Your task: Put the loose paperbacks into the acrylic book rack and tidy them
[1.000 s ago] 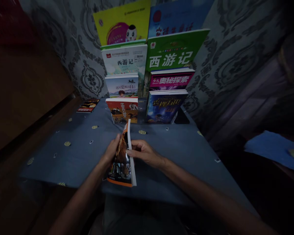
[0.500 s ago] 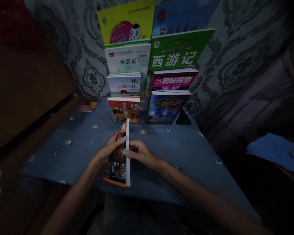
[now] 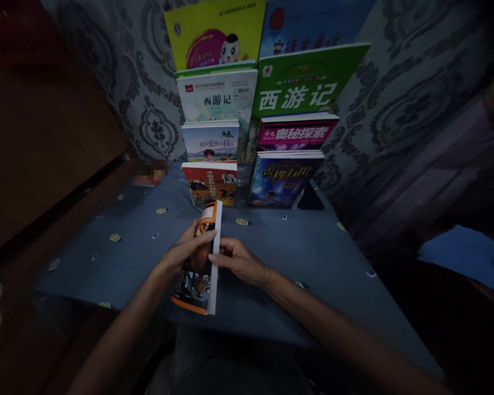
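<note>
Between my hands, above the near part of the table, is a closed paperback book with an orange and black cover. It stands tilted, its white page edges facing right. My left hand grips it from the left, thumb lying across the cover. From the right, my right hand pinches the page-edge side, its thumb on the cover edge and its fingers partly hidden behind the book. Just beyond stands a red-brown book, at the front of the left column of displayed books.
Books stand in two tiered columns: a blue book in front right, a green one higher, a yellow one at the back. A patterned cloth covers the table. A blurred-out item lies at the left. Patterned curtain hangs behind.
The book in my hands has turned slightly, so more of its orange and black cover shows. Both hands keep their hold. The view has shifted a little.
</note>
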`<action>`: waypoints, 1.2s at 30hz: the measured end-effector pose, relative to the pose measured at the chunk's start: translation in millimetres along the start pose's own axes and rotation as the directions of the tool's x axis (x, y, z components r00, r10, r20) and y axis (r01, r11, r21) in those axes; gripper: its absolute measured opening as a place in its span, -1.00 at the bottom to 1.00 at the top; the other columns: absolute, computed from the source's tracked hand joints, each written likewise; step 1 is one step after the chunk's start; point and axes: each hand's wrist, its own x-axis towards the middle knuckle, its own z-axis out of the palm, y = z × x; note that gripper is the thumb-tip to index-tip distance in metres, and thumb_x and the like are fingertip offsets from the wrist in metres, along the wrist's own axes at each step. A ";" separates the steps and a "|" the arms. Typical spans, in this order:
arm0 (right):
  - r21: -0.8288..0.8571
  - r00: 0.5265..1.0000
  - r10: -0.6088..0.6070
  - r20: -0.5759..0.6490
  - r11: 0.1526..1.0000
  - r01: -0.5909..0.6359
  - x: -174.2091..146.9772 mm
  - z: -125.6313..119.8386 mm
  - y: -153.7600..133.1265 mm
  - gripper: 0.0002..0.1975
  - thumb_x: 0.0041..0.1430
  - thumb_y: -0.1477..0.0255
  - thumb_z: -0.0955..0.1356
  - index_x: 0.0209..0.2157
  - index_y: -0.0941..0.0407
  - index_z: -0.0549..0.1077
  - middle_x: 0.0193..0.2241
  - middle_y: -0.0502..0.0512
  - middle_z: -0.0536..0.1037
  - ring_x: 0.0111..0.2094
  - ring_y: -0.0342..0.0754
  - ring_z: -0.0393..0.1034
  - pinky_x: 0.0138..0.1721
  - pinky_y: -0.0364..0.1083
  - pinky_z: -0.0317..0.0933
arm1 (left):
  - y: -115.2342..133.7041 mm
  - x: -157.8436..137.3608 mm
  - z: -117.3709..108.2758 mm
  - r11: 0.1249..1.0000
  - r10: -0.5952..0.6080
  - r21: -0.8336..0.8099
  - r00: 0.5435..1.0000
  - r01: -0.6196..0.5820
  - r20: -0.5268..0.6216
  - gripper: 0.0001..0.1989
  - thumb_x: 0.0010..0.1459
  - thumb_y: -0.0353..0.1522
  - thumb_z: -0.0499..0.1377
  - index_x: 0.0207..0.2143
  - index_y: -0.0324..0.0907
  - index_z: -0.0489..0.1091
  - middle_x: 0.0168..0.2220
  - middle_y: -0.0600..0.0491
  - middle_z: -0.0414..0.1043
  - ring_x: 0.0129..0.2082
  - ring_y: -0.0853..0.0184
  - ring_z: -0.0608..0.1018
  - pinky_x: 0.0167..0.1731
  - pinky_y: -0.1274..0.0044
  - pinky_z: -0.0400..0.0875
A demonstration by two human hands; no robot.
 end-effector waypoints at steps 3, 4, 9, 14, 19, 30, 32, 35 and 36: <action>0.022 1.000 0.015 -0.004 1.000 -0.015 0.7 -2.6 2.8 -0.59 -0.07 0.14 0.59 -0.34 0.16 0.54 -0.52 -0.09 0.56 -0.52 -0.22 0.42 -0.43 -0.21 0.36 | -1.1 0.9 0.2 1.000 0.001 -0.005 1.000 -0.001 0.007 -0.30 -0.16 -0.11 0.46 0.02 -0.16 0.38 -0.24 0.07 0.52 -0.23 0.26 0.57 -0.20 0.50 0.44; 0.026 1.000 0.018 -0.007 1.000 -0.018 0.7 -3.6 3.4 -0.58 -0.08 0.14 0.59 -0.33 0.16 0.54 -0.52 -0.09 0.56 -0.52 -0.22 0.42 -0.43 -0.21 0.35 | -1.7 1.3 0.2 1.000 -0.002 -0.008 1.000 0.002 0.012 -0.30 -0.15 -0.11 0.45 0.03 -0.15 0.37 -0.22 0.06 0.53 -0.21 0.25 0.57 -0.19 0.49 0.44; 0.017 1.000 0.025 0.008 1.000 -0.025 -1.0 -10.3 3.4 -0.57 -0.07 0.14 0.59 -0.30 0.16 0.57 -0.50 -0.07 0.57 -0.50 -0.21 0.43 -0.39 -0.20 0.37 | -3.7 3.5 0.0 1.000 0.008 -0.016 1.000 -0.008 0.028 -0.30 -0.16 -0.12 0.47 0.02 -0.15 0.38 -0.18 0.04 0.54 -0.14 0.23 0.57 -0.12 0.49 0.44; 0.014 0.998 0.059 0.006 0.998 -0.060 -6.0 -19.5 2.0 -0.59 -0.06 0.16 0.59 -0.30 0.17 0.58 -0.48 -0.04 0.59 -0.49 -0.21 0.43 -0.37 -0.20 0.36 | -8.5 7.9 3.0 0.998 0.025 -0.054 0.999 -0.023 0.031 -0.27 -0.17 -0.12 0.49 0.03 -0.16 0.38 -0.10 -0.01 0.55 -0.12 0.22 0.59 -0.13 0.50 0.45; 0.076 0.996 0.092 -0.004 0.993 -0.091 -12.2 -29.0 3.1 -0.59 -0.08 0.16 0.60 -0.29 0.16 0.60 -0.45 -0.03 0.61 -0.45 -0.22 0.47 -0.27 -0.19 0.37 | -19.9 19.4 6.1 0.994 -0.028 -0.110 1.000 0.027 -0.009 -0.25 -0.20 -0.10 0.50 0.03 -0.16 0.39 -0.15 -0.02 0.58 -0.22 0.27 0.61 -0.22 0.51 0.46; -0.038 0.981 0.131 -0.145 0.990 -0.138 -12.3 -52.0 0.5 -0.58 -0.02 0.12 0.56 -0.24 0.14 0.60 -0.36 0.03 0.64 -0.38 -0.16 0.49 -0.29 -0.18 0.36 | -24.1 44.4 -37.7 0.956 0.012 -0.281 0.967 -0.086 -0.253 -0.58 -0.18 -0.20 0.46 -0.28 -0.22 0.51 -0.37 0.04 0.61 -0.35 0.31 0.61 -0.21 0.51 0.47; -0.038 0.963 0.065 -0.261 0.996 -0.078 -4.3 -53.3 -0.3 -0.57 -0.03 0.07 0.55 -0.25 0.11 0.60 -0.35 0.02 0.64 -0.38 -0.15 0.49 -0.30 -0.18 0.35 | -26.0 45.0 -38.1 0.961 0.035 -0.257 0.969 -0.100 -0.245 -0.57 -0.18 -0.17 0.45 -0.29 -0.22 0.50 -0.39 0.05 0.60 -0.35 0.32 0.61 -0.24 0.53 0.46; -0.071 0.907 -0.036 -0.420 0.997 0.006 9.9 -58.1 -1.6 -0.58 -0.08 0.06 0.56 -0.31 0.09 0.59 -0.36 0.01 0.64 -0.37 -0.13 0.48 -0.31 -0.18 0.33 | -30.0 46.4 -35.3 0.974 0.068 -0.196 0.974 -0.111 -0.217 -0.54 -0.22 -0.13 0.45 -0.32 -0.21 0.48 -0.40 0.07 0.59 -0.35 0.32 0.61 -0.26 0.55 0.46; -0.082 0.886 -0.050 -0.462 0.997 0.013 14.2 -60.7 -1.5 -0.58 -0.11 0.07 0.57 -0.33 0.09 0.57 -0.39 0.00 0.63 -0.40 -0.13 0.47 -0.36 -0.18 0.31 | -31.9 47.6 -35.2 0.978 0.083 -0.169 0.974 -0.120 -0.213 -0.53 -0.22 -0.12 0.45 -0.31 -0.21 0.47 -0.40 0.07 0.59 -0.35 0.32 0.61 -0.27 0.55 0.46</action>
